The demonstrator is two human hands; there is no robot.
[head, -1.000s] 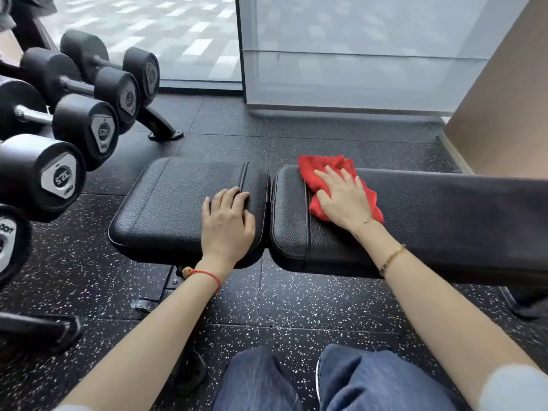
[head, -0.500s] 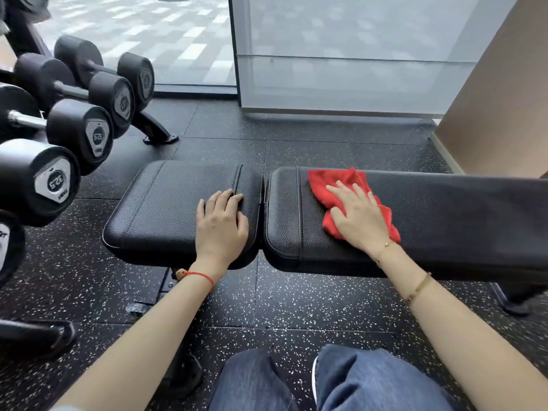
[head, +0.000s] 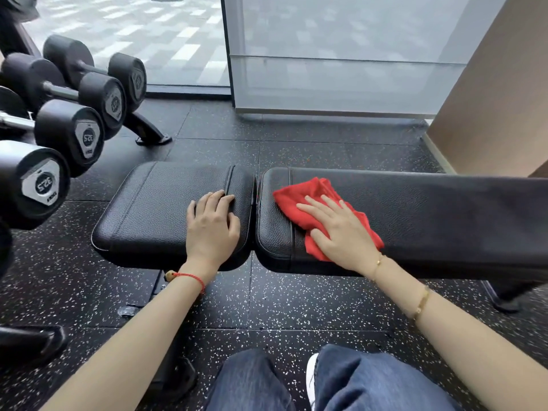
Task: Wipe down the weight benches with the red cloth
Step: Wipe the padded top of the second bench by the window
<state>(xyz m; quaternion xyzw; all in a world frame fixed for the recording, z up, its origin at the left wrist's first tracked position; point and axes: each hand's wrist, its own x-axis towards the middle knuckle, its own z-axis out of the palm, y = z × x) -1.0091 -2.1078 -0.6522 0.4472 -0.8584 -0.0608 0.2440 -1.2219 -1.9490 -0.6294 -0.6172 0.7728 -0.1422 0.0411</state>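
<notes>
Right now the right hand lies flat on the red cloth, fingers straight and spread, pressing it onto the long back pad of the weight bench, close to that pad's left end. Red fabric shows beyond the fingertips and pokes out on both sides of the palm. Over on the seat pad, the left hand rests palm down near the pad's right edge, fingers relaxed and slightly bent, tips reaching the stitched seam; it holds nothing. A narrow gap separates the 2 black pads, and the hands sit on either side of it. A red string bracelet circles the left wrist, and 2 thin gold bracelets sit on the right forearm. To the left, black dumbbells line a rack, 1 end cap reading 32.5. Speckled black rubber flooring runs under the bench, a frosted glass panel stands behind, and blue jeans fill the bottom edge of the view.
</notes>
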